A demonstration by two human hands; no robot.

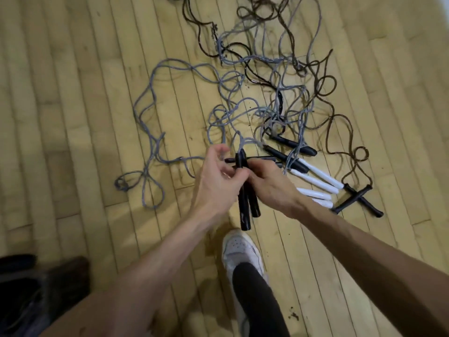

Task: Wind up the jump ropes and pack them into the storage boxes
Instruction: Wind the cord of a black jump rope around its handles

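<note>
Standing over a sprawl of jump ropes on a plank floor [73, 98], a person brings both hands together around a pair of black handles [245, 205], held side by side with their butts pointing down toward a white shoe [239, 249]. The left hand [216, 173] pinches the pair near the top, thumb across the front and fingers curled behind. The right hand [267, 183] closes on them from the other side, its fingertips hidden. From the top of the handles the grey rope [150, 113] runs out into wide loose loops on the floor and crosses into a snarl of dark ropes [340, 117] farther off. White handles [315, 182] and more black ones lie on the floor just beside the right hand. No storage box can be made out, and a dark shape [36, 288] at lower left is too blurred to name. The work appears to be at the very start of winding, with nothing packed. To do it well, one hand should clamp the two handles squarely together while the other draws in both strands at once, laying even loops. Where grey crosses dark, the rope is better lifted clear than dragged, since a hard pull would likely tighten the tangle.
</note>
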